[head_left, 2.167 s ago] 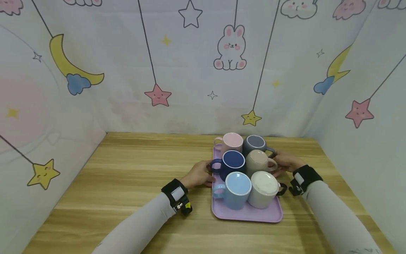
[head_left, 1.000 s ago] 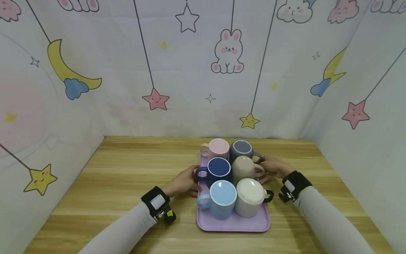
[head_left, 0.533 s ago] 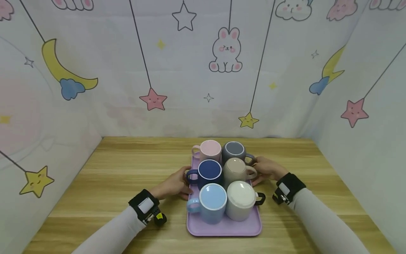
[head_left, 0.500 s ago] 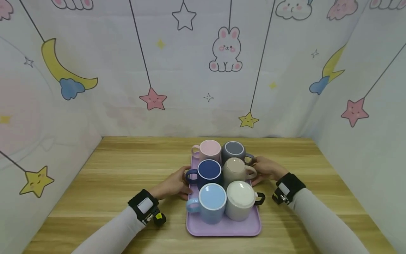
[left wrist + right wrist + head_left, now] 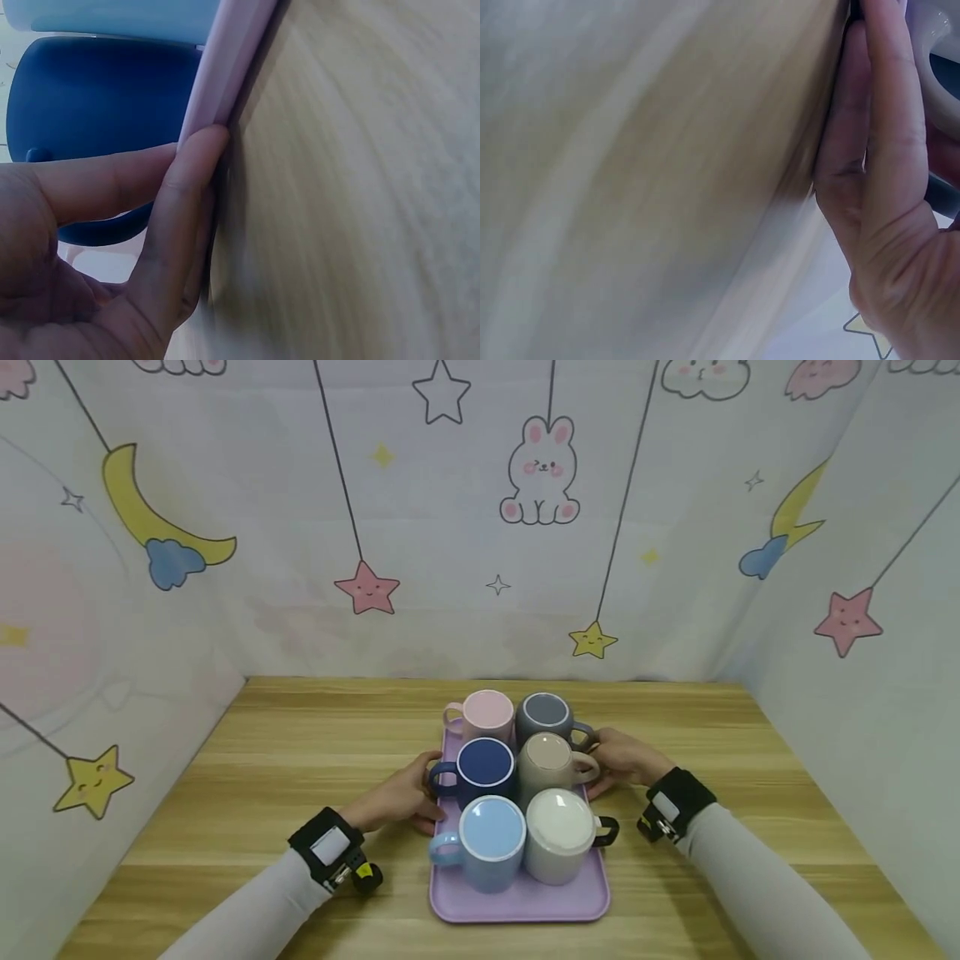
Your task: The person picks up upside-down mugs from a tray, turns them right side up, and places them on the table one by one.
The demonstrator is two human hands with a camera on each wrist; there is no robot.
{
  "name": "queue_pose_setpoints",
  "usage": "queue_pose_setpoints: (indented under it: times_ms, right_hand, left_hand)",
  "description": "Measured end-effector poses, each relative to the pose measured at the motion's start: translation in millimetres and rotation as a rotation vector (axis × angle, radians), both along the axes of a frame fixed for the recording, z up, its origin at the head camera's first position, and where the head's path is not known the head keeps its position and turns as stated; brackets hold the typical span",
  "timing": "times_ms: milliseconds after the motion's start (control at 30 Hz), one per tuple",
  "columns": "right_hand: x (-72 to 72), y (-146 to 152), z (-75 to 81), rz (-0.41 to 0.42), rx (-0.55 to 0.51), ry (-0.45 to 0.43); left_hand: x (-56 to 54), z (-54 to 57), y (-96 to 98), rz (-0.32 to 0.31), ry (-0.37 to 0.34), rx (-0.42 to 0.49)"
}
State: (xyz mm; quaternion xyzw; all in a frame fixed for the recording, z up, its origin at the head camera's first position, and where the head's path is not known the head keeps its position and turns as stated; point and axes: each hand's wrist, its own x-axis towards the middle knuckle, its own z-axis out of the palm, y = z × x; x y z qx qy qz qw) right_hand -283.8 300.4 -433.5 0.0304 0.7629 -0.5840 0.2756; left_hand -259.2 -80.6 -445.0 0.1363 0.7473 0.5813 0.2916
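A lilac tray (image 5: 517, 906) lies on the wooden table, bearing mugs in two columns. On its left are a pink mug (image 5: 487, 710), a navy mug (image 5: 486, 763) and a light blue mug (image 5: 492, 839). On its right stand a grey mug (image 5: 545, 712), a beige mug (image 5: 545, 757) and a white mug (image 5: 560, 827) with a black handle. My left hand (image 5: 397, 793) pinches the tray's left edge beside the navy mug; the left wrist view shows fingers above and below the rim. My right hand (image 5: 626, 758) grips the right edge near the beige mug, its thumb partly hidden.
The wooden table (image 5: 315, 743) stretches to both sides of the tray. Behind it hangs a pale cloth backdrop (image 5: 450, 518) printed with stars and a rabbit, and similar cloth walls flank the table. Dark straps with small devices circle both wrists.
The tray with its mugs has slid left and a little toward me, both hands moving along with it on its edges. The last half second brings only a slight further shift left.
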Motion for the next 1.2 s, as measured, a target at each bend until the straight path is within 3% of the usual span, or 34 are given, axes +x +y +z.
queue_pose_setpoints:
  times_ms: [533, 800, 1200]
  right_hand:
    - [-1.0, -11.4, -1.7, -0.023, -0.012, 0.046]
    - [-2.7, -13.1, -1.7, -0.022, 0.001, 0.046]
    - [-3.3, -12.2, -3.1, -0.013, 0.004, 0.040]
  left_hand:
    - [-5.4, -1.9, -9.5, 0.050, 0.043, -0.013]
    - [-4.6, -0.5, -10.2, 0.077, 0.023, -0.041]
    - [-7.8, -4.6, -12.5, 0.053, -0.010, -0.034]
